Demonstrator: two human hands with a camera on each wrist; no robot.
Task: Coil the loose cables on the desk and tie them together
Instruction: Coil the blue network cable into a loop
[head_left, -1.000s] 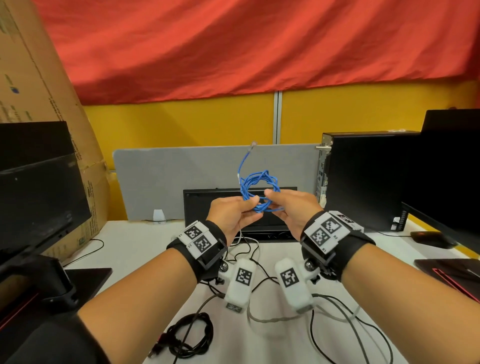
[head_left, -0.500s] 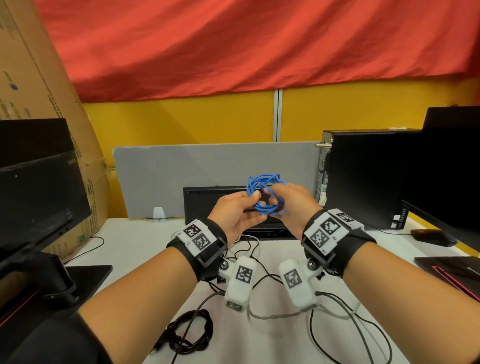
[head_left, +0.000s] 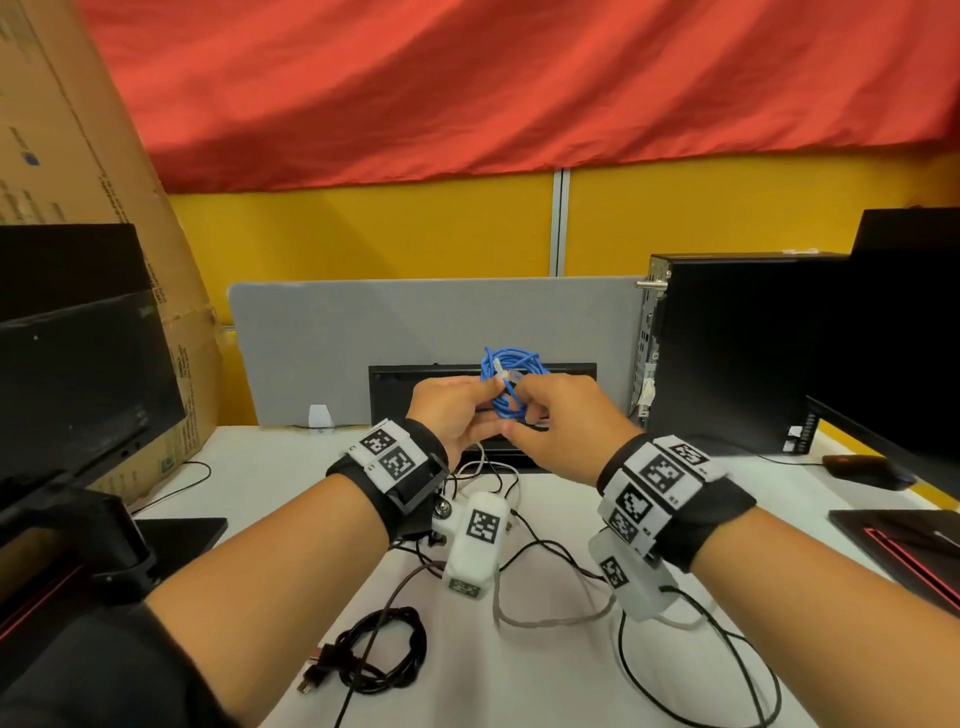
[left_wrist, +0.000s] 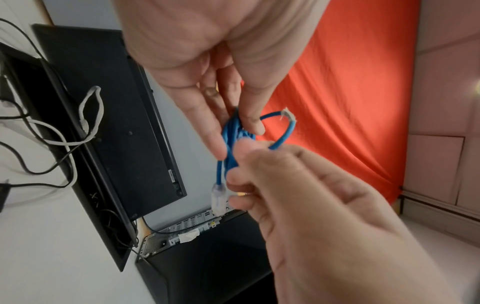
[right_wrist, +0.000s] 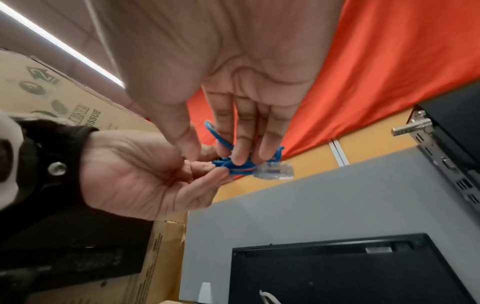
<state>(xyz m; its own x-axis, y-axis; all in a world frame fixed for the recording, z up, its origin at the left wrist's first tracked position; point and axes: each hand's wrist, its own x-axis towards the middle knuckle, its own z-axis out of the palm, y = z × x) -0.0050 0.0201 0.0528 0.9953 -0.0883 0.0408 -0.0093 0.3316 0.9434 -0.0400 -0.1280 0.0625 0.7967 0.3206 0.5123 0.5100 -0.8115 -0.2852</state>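
A coiled blue network cable (head_left: 511, 375) is held up above the desk between both hands. My left hand (head_left: 457, 413) pinches the bundle (left_wrist: 230, 133) with thumb and fingers. My right hand (head_left: 558, 423) holds the coil from the right, fingers curled on the strands (right_wrist: 240, 163). One clear plug (right_wrist: 274, 170) sticks out past the right fingers; in the left wrist view a clear plug (left_wrist: 219, 198) hangs below the coil. A coiled black cable (head_left: 382, 657) lies on the white desk (head_left: 519, 686) at the front left.
Loose black and grey cables (head_left: 550, 613) trail over the desk under my wrists. A black keyboard (head_left: 483, 405) leans on a grey divider (head_left: 363, 332). A black computer tower (head_left: 727, 348) stands right, monitors (head_left: 78, 374) left and right, a mouse (head_left: 865, 470) far right.
The free end that stuck up a second ago has been drawn down into the coil. Both hands have closed in on the bundle, the right turning over it.
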